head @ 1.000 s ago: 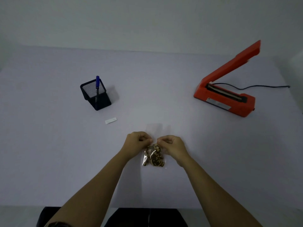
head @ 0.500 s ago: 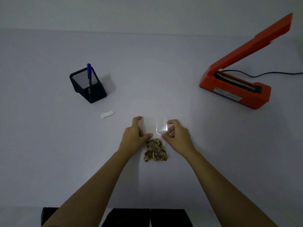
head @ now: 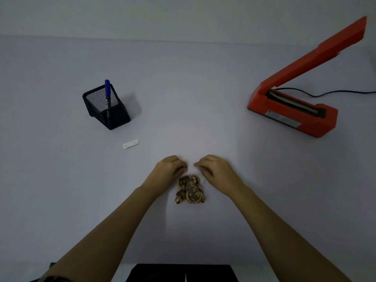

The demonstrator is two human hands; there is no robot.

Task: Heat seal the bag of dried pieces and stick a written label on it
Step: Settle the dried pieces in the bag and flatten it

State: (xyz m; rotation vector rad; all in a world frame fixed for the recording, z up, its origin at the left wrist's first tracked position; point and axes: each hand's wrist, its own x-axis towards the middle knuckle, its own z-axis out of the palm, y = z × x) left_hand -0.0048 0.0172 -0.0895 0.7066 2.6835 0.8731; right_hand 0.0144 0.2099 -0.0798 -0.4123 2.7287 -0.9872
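Black mesh pen holder stands at the left with a blue pen upright in it. A white label strip lies just in front, likely staged for writing. Near the table's front edge, the left hand and right hand curl their fingers onto the clear top of the bag of dried pieces, apparently pinching it flat for sealing. At the right, the orange heat sealer waits, arm raised, ready to receive it.

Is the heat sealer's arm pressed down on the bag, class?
No, the arm of the heat sealer stands raised at a slant, and the bag lies away from it.
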